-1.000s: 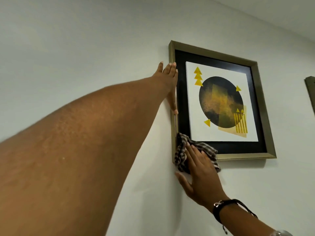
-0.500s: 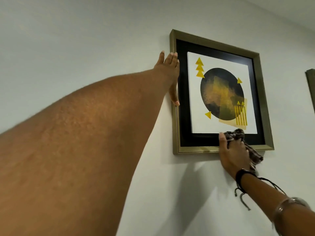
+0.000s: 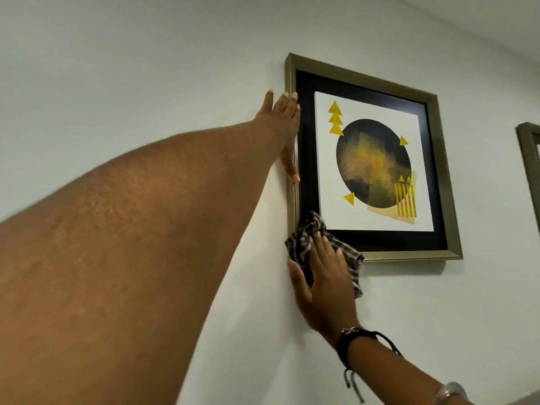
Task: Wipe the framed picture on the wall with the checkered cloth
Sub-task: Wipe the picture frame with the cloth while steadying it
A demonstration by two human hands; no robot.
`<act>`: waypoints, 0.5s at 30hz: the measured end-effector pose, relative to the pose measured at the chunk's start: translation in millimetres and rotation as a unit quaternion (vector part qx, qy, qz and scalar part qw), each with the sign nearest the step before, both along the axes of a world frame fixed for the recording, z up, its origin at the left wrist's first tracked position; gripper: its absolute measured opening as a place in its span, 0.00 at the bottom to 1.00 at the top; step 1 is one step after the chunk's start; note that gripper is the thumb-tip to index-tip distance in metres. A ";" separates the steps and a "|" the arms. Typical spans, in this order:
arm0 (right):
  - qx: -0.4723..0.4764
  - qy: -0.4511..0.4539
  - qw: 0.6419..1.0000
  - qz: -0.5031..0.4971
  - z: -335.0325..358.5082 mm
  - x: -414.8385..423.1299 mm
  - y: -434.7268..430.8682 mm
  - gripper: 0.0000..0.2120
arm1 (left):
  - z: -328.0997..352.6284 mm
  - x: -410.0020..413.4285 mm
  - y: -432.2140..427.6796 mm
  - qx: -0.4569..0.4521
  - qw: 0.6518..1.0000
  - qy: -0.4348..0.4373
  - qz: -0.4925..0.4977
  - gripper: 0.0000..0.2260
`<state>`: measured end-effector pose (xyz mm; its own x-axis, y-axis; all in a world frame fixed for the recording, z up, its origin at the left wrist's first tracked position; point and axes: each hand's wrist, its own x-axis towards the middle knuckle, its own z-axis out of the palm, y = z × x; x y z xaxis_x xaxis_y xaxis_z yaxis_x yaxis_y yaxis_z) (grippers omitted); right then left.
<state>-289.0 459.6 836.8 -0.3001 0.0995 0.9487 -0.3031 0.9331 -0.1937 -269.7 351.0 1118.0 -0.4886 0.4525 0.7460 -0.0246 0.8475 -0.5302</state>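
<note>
The framed picture [image 3: 374,159] on the wall [image 3: 146,68], likely light and swing-prone, is braced at its side by the left hand [image 3: 285,127], fingers straight together. The right hand [image 3: 324,276], fingers flat, presses the soft checkered cloth [image 3: 304,238] onto its lower-left corner.

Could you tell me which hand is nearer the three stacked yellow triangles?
Left. The left hand rests on the frame beside the triangles; the right hand presses the cloth well below them.
</note>
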 end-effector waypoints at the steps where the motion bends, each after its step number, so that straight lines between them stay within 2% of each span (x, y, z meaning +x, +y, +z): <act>1: 0.014 0.000 1.000 -0.017 -0.8 -0.8 14.9 0.37 | 0.7 0.9 0.8 0.003 1.000 -0.001 -0.004 0.68; 3: 0.006 -0.002 0.999 -0.040 -1.8 -3.1 42.8 0.37 | 1.6 3.3 4.5 0.004 1.000 -0.005 -0.009 0.68; 8: -0.096 -0.003 0.993 -0.076 9.0 -14.0 103.8 0.33 | 6.8 6.4 6.9 0.001 1.000 0.003 -0.013 0.68; 15: -0.268 -0.054 0.959 -0.074 41.1 -11.3 167.9 0.40 | 6.1 -0.1 0.8 0.007 1.000 0.004 -0.021 0.69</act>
<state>-300.3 627.5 877.9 -0.3385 0.6139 0.7131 -0.1253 0.7217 -0.6808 -269.8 351.7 1124.1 -0.4638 0.4618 0.7561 0.0077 0.8555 -0.5178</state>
